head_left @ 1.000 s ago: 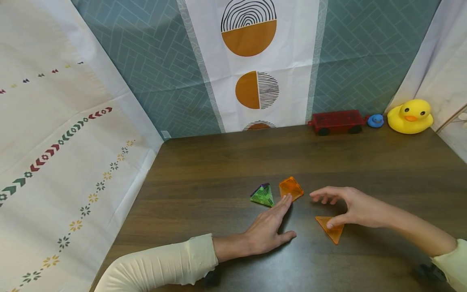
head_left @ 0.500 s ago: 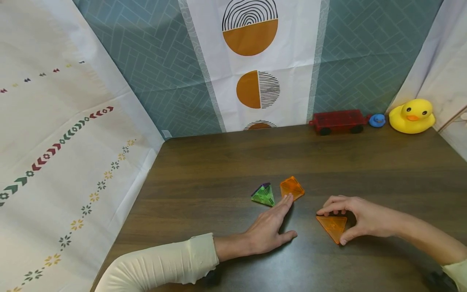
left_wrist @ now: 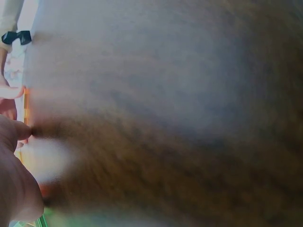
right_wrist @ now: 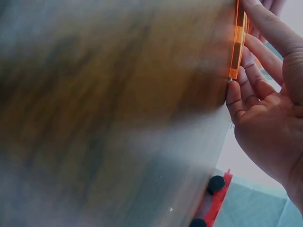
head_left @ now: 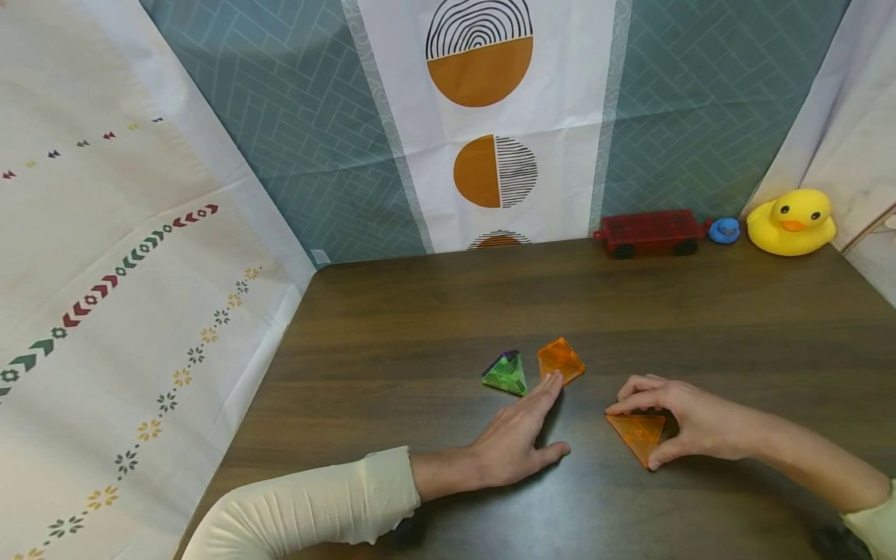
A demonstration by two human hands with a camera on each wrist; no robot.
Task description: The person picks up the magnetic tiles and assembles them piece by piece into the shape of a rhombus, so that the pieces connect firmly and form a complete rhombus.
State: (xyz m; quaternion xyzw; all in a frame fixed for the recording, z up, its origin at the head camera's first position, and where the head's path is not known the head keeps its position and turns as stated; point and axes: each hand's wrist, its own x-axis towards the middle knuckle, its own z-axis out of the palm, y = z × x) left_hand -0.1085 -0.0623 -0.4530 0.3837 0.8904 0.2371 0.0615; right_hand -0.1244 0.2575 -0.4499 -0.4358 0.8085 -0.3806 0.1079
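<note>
In the head view the right hand (head_left: 693,420) pinches an orange triangle tile (head_left: 640,435) lying flat on the table, thumb at its near corner and fingers at its far left corner. The right wrist view shows that tile (right_wrist: 238,42) edge-on between thumb and fingers of the right hand (right_wrist: 270,90). The left hand (head_left: 514,439) rests palm down, its fingertips on the near edge of an orange five-sided tile (head_left: 560,360). Just left of these fingertips lies a green triangular piece (head_left: 505,375) with a purple edge.
Along the back of the brown table (head_left: 392,311) stand a red wagon (head_left: 649,233) with black wheels, a small blue duck (head_left: 724,230) and a large yellow duck (head_left: 791,222). Patterned cloths hang behind and at the left.
The right hand has moved from above the triangle tile to grip it at two corners, and the tile has turned slightly. The left hand has stayed in place.
</note>
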